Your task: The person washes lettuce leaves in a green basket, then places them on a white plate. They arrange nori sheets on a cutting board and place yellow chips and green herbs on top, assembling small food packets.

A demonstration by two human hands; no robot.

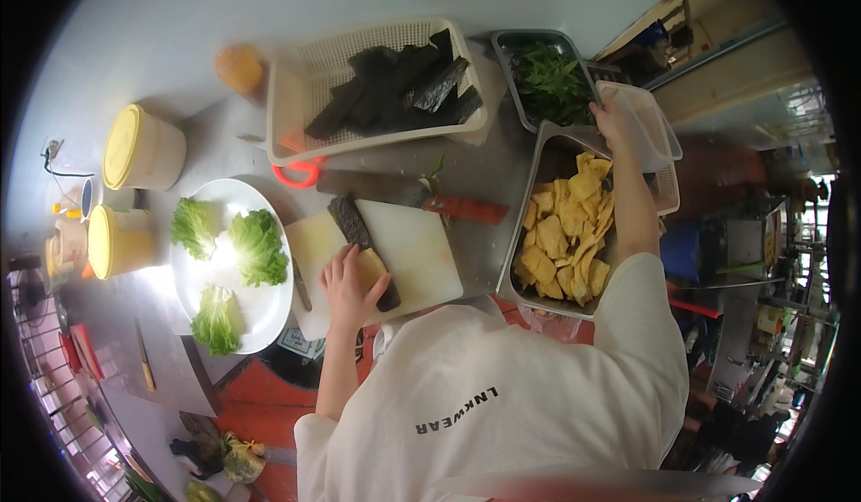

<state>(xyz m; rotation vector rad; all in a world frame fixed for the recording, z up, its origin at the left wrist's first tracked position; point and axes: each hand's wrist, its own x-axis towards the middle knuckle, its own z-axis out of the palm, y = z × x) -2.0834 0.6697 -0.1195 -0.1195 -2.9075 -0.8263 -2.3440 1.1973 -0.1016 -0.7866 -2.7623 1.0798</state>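
Observation:
My left hand rests over a yellow tofu-like piece, which lies on a dark seaweed strip on the white cutting board. Up at the right, my right hand reaches to the rim of a metal tray of green leaves; whether its fingers hold anything cannot be told. Below that hand stands a deep metal pan filled with yellow pieces. A cleaver with a red-brown handle lies behind the board. A small knife lies at the board's left edge.
A white plastic basket holds dark seaweed strips. At the left, a round white plate carries lettuce leaves, near two yellow-lidded tubs. Red scissor handles show beside the basket. Clear plastic containers stand right of the tray.

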